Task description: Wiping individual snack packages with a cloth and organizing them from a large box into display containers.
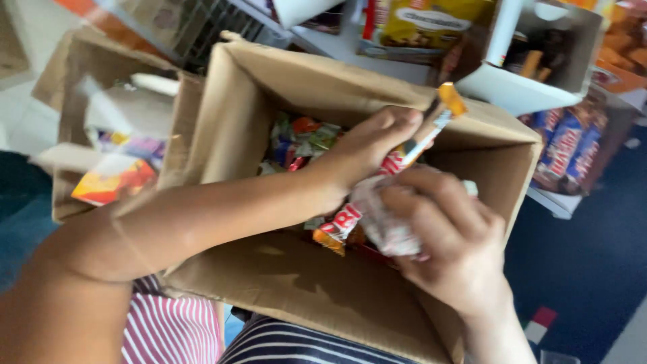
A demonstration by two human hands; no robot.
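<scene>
Shelves behind; hands (411, 195) grip orange-tipped snack packet (404, 158) over cardboard box (283, 87).

head cam | looks steeply down, tilted | close above cardboard box (323, 283) on lap | single view

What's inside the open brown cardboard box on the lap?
The brown cardboard box holds colourful wrapped sweets; the left hand and right hand, gripping long snack packets, cover the rest.
</scene>
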